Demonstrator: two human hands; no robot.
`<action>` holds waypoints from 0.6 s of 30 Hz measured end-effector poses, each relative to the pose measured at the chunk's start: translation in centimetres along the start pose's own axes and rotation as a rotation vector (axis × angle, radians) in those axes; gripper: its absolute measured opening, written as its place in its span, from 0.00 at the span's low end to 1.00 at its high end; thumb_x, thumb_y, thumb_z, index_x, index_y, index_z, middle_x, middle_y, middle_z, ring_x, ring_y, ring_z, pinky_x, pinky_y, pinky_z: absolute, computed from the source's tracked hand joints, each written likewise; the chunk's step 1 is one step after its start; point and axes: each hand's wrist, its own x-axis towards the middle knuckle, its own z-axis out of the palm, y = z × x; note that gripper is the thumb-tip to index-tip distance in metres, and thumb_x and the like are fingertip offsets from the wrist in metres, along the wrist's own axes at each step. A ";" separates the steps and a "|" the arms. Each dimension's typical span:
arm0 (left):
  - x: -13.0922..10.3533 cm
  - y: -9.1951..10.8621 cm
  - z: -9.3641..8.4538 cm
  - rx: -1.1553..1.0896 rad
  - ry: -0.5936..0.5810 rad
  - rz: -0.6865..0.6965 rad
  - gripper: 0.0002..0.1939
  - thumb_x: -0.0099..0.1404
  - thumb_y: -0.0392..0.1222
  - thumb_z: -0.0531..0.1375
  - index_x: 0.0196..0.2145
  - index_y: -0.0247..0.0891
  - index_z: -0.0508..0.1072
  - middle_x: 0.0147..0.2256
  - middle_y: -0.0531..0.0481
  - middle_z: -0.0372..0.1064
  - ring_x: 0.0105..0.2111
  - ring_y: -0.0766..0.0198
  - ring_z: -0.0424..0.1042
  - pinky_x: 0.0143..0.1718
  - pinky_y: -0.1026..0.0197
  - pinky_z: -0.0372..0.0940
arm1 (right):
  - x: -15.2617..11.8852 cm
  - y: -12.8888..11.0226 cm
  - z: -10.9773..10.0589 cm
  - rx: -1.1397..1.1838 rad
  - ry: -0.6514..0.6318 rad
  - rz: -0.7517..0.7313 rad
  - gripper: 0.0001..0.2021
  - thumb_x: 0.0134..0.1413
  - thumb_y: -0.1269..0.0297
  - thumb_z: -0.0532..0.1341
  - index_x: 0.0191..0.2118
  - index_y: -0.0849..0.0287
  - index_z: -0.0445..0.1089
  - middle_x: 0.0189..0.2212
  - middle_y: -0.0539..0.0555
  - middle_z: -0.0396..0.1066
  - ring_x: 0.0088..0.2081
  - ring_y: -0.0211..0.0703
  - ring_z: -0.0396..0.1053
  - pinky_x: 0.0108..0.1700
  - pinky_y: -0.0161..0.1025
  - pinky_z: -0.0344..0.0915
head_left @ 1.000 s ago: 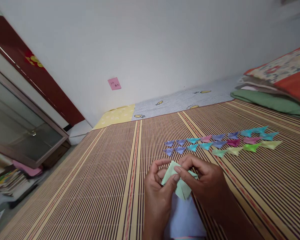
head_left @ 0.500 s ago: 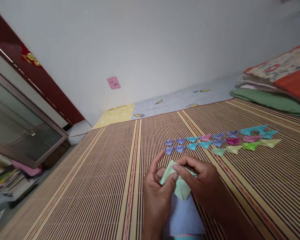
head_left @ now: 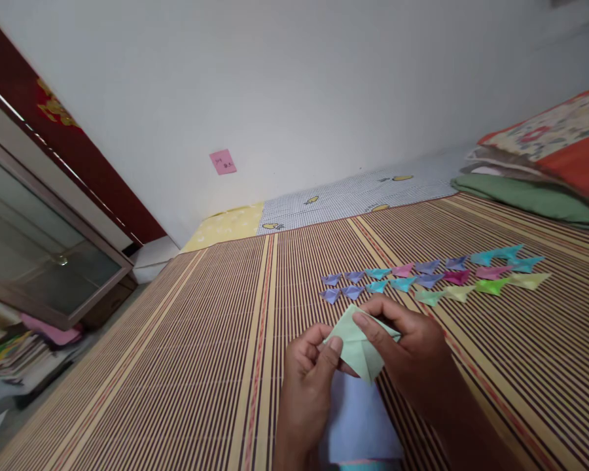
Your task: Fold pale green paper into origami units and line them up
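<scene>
A: Where is the pale green folded paper (head_left: 357,352) sitting, taking 12 as the far side of the view?

B: It's hovering at 5 o'clock from the centre, between the two hands, above a pale blue sheet (head_left: 364,425) lying on the striped mat (head_left: 177,353)

A: Which way is it pointing?

B: One corner is pointing towards 11, the opposite one towards 5, and a crease is running down its lower part. Fingers are covering some edges, so I can't be sure that this line is its long axis

A: And the hands?

B: The left hand (head_left: 305,373) is nearly closed, pinching the 9 o'clock corner under its thumb. The right hand (head_left: 412,347) is curling round the upper right, its thumb pressing on the face

A: Any writing showing?

B: A pink note (head_left: 223,161) is hanging on the wall (head_left: 324,85) between 10 and 11, carrying dark marks too small to read. The book covers (head_left: 12,353) at 8 are blurring too

A: What's lying nearby?

B: Small folded paper figures (head_left: 429,280) are forming rows between 3 and 4, their tips pointing sideways
</scene>
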 end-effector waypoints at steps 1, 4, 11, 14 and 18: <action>-0.1 -0.1 -0.1 -0.015 0.000 -0.003 0.15 0.66 0.50 0.65 0.35 0.34 0.78 0.26 0.49 0.73 0.25 0.64 0.71 0.30 0.64 0.66 | 0.0 0.0 -0.1 -0.002 0.000 -0.001 0.12 0.62 0.58 0.61 0.28 0.56 0.71 0.21 0.48 0.69 0.25 0.41 0.66 0.28 0.37 0.60; -0.1 -0.2 -0.5 -0.033 0.060 -0.011 0.15 0.63 0.50 0.67 0.40 0.35 0.79 0.30 0.48 0.74 0.29 0.62 0.73 0.34 0.62 0.68 | 0.2 0.1 -0.3 -0.008 -0.020 -0.016 0.12 0.62 0.58 0.60 0.29 0.56 0.72 0.22 0.47 0.69 0.25 0.40 0.66 0.28 0.36 0.61; 0.3 0.4 -0.3 0.041 0.048 -0.044 0.11 0.56 0.44 0.72 0.29 0.32 0.79 0.25 0.52 0.70 0.25 0.68 0.65 0.29 0.66 0.61 | -0.1 0.1 0.5 -0.006 -0.140 -0.080 0.11 0.62 0.61 0.60 0.28 0.57 0.72 0.24 0.47 0.70 0.26 0.39 0.65 0.30 0.36 0.59; 0.2 0.4 -0.3 0.070 0.067 -0.032 0.11 0.56 0.43 0.72 0.27 0.32 0.78 0.24 0.53 0.69 0.25 0.69 0.63 0.28 0.67 0.59 | -0.2 -0.1 0.8 -0.001 -0.142 -0.038 0.11 0.61 0.61 0.60 0.28 0.57 0.72 0.23 0.47 0.69 0.26 0.39 0.64 0.29 0.35 0.58; 0.1 0.1 -0.8 0.001 0.093 -0.012 0.11 0.59 0.44 0.71 0.31 0.33 0.80 0.26 0.52 0.72 0.25 0.68 0.65 0.29 0.67 0.61 | -0.1 -0.2 0.7 0.030 -0.204 0.043 0.08 0.58 0.61 0.62 0.30 0.57 0.73 0.23 0.46 0.68 0.26 0.38 0.63 0.28 0.35 0.58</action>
